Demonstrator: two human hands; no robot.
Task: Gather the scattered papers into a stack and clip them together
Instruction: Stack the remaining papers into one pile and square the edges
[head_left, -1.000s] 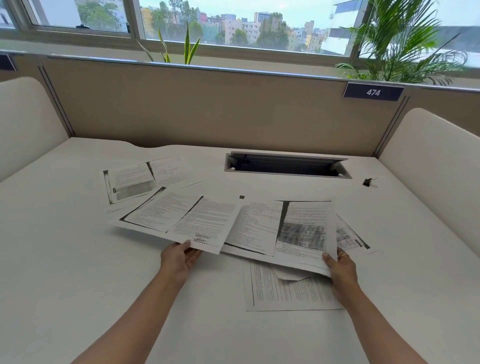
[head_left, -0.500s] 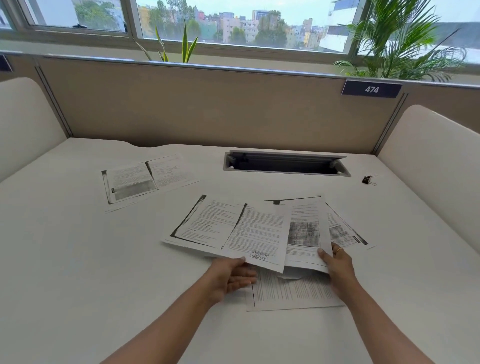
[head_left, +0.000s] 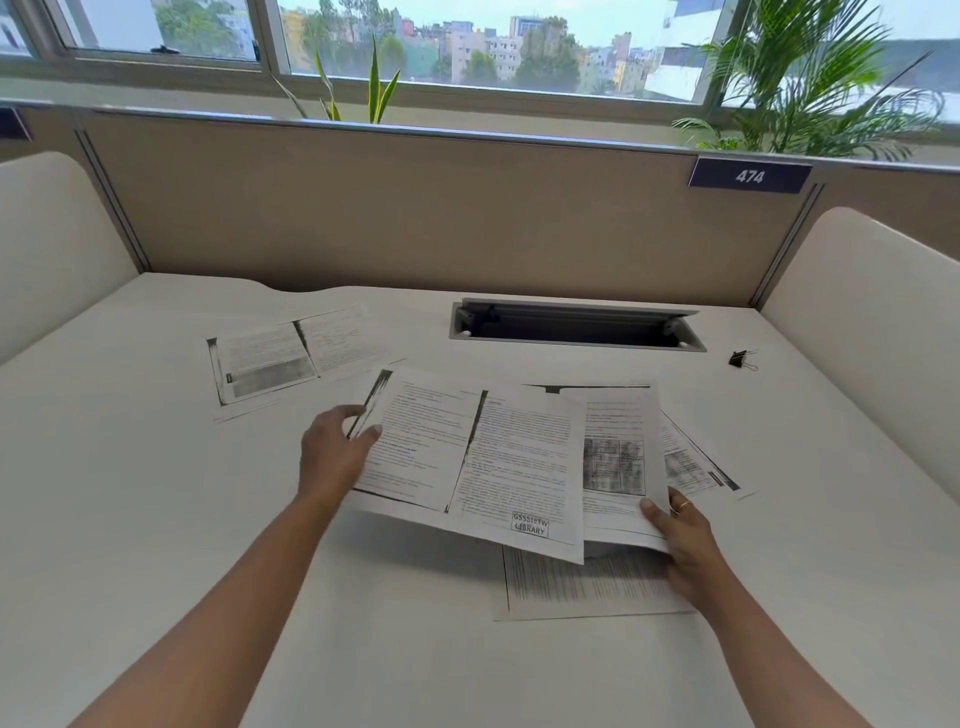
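I'm seeing thin matt paper sheets (head_left: 470, 457), photocopy-grey with smudgy black toner edges, on a smooth, matt off-white worktop (head_left: 156, 519). At two o'clock, the binder clip (head_left: 740, 359) looks like black metal with wire handles. The cable slot (head_left: 576, 325) at twelve shows brushed grey metal; the partition (head_left: 415, 208) behind looks like matt tan cloth.

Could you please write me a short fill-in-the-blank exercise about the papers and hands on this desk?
1. The stamp on the sheet gripped by the left hand ends with the word ____.
2. The right hand, pinching the overlapping sheets, wears a ____ on one finger.
3. The number sign on the partition reads ____.
4. The black binder clip lies to the ____ of the cable slot.

Missing words: LIBRARY; ring; 474; right
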